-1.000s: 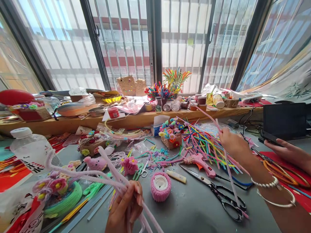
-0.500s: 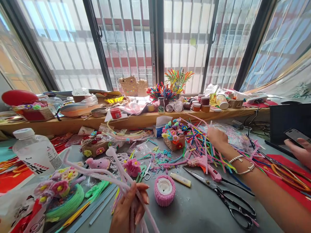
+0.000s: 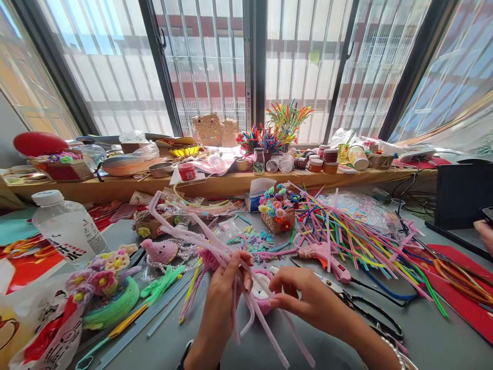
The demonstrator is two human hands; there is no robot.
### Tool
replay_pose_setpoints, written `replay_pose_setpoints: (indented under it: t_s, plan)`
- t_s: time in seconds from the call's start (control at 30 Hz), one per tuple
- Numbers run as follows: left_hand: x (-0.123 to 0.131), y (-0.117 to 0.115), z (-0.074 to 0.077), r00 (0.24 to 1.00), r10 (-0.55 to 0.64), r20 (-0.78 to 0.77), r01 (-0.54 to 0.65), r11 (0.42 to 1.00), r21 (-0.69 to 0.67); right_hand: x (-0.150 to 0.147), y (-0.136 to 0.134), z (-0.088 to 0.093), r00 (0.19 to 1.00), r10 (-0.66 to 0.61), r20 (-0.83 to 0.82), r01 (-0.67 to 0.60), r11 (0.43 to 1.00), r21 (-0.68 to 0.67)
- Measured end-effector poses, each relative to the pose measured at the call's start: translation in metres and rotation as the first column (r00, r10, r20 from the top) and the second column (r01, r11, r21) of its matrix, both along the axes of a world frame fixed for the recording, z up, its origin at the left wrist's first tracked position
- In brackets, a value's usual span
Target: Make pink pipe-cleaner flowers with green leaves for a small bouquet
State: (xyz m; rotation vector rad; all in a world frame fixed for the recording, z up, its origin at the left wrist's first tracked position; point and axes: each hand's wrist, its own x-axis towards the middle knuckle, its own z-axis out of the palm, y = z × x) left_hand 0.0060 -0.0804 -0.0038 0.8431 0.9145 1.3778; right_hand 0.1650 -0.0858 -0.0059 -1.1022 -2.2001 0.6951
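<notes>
Clamping a bundle of pale pink pipe cleaners (image 3: 192, 237) in the left hand (image 3: 227, 295), fingers wrapped tight about the middle, with the long ends fanning up and leftward over the clutter and the short ends dangling below the fist, probably bunched this way to stop the strands slipping apart. Pinching in from just beside it with the right hand (image 3: 308, 300), thumb and forefinger drawn together on what looks like one of the lower strands (the exact contact being partly hidden behind the left fingers). Hovering both hands right over a pink crocheted cup (image 3: 262, 281), mostly covered by them and standing on the grey table (image 3: 423, 334). Lying just beyond the right hand, seemingly set down within easy reach: a pink glue gun (image 3: 325, 261) and black scissors (image 3: 358, 307), backed by a wide spread of coloured pipe cleaners (image 3: 346, 231) fanning out toward the window. Sitting near that spread, a small basket (image 3: 278, 222) of tiny flowers. Resting well off to the left, a green coil (image 3: 115, 306) and a water bottle (image 3: 69, 228). Showing at the far right edge, another person's hand (image 3: 486, 231), well apart from both.
</notes>
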Motion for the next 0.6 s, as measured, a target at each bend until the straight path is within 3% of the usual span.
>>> replay_pose_setpoints:
  t_s: [0.2, 0.3, 0.33, 0.37, 0.43, 0.5, 0.57, 0.6]
  plan:
    - [-0.023, 0.031, 0.021, 0.973, -0.005, -0.229, 0.024, 0.996, 0.082, -0.012, 0.028, 0.016, 0.980, -0.025, -0.198, 0.023, 1.000, -0.011]
    - [-0.044, 0.054, 0.038, 0.933, 0.058, -0.355, 0.008, 0.983, 0.182, -0.005, 0.045, 0.029, 0.883, -0.153, -0.444, 0.138, 0.988, -0.067]
    - [-0.051, 0.062, 0.042, 0.878, 0.067, -0.475, 0.033, 0.979, 0.199, -0.002, 0.050, 0.033, 0.803, -0.195, -0.564, 0.177, 0.980, -0.087]
    - [-0.056, 0.069, 0.044, 0.776, 0.083, -0.625, 0.062, 0.977, 0.206, 0.001, 0.053, 0.037, 0.685, -0.230, -0.691, 0.223, 0.970, -0.102]
    - [-0.061, 0.080, 0.041, 0.485, 0.239, -0.841, 0.038, 0.955, 0.294, 0.006, 0.057, 0.043, 0.403, -0.248, -0.881, 0.303, 0.944, -0.127]
    - [-0.060, 0.086, 0.032, 0.198, 0.274, -0.941, -0.029, 0.961, 0.274, 0.010, 0.058, 0.043, 0.180, -0.219, -0.959, 0.355, 0.923, -0.145]
    - [-0.055, 0.087, 0.020, 0.049, 0.262, -0.964, -0.062, 0.964, 0.258, 0.013, 0.058, 0.037, 0.071, -0.200, -0.977, 0.382, 0.911, -0.158]
    - [-0.052, 0.087, 0.014, 0.044, 0.261, -0.964, -0.056, 0.964, 0.259, 0.014, 0.058, 0.033, 0.053, -0.204, -0.978, 0.385, 0.907, -0.168]
